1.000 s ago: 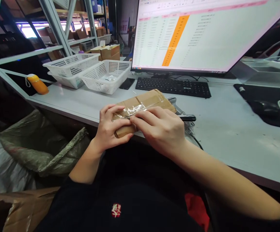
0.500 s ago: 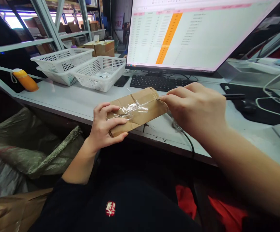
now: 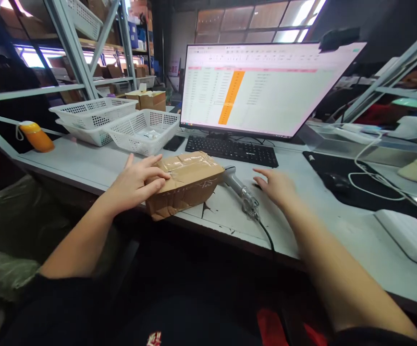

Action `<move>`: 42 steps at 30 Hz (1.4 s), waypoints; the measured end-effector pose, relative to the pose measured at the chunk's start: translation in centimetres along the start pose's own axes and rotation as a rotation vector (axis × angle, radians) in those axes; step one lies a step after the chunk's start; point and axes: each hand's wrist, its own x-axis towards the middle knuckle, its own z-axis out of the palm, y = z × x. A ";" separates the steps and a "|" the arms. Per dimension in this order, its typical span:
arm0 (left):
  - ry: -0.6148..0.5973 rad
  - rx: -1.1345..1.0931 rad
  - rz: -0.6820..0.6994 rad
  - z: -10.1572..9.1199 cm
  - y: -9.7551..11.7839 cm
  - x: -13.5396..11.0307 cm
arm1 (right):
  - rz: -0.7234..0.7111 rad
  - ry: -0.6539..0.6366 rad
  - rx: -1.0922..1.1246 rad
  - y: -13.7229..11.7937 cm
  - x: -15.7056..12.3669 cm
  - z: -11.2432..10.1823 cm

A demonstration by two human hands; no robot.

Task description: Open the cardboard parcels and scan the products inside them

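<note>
A brown cardboard box with clear tape across its top sits at the desk's front edge, its near left corner reaching over the edge. My left hand holds the box's left end, with fingers laid over the top. To the right of the box, my right hand is low over the desk with its fingers stretched out. A small dark item shows by its fingertips, mostly hidden, so its kind is unclear. Between box and right hand lies a grey handheld scanner, its cable end wrapped in clear plastic.
Behind the box are a black keyboard, a monitor and a phone. White plastic baskets and an orange bottle stand left. Right are a mouse on a black mat and a white device.
The box has come down to the desk edge and turned, showing its side. My right hand has left the box's right end and moved down to the desk. The view has tilted up.
</note>
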 end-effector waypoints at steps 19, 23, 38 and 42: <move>-0.605 0.808 0.032 -1.1 4.2 8.6 | -0.959 0.295 0.306 -16.6 -2.7 0.0; -0.588 0.848 0.057 -1.4 5.1 8.3 | -0.937 0.358 0.308 -16.8 -3.4 0.3; -0.208 0.245 0.125 -2.1 -4.6 10.9 | -0.897 0.305 0.150 -18.7 -4.8 -4.2; 0.054 0.409 0.361 -1.4 -3.1 9.3 | -0.885 0.743 0.001 -19.1 -7.4 -1.7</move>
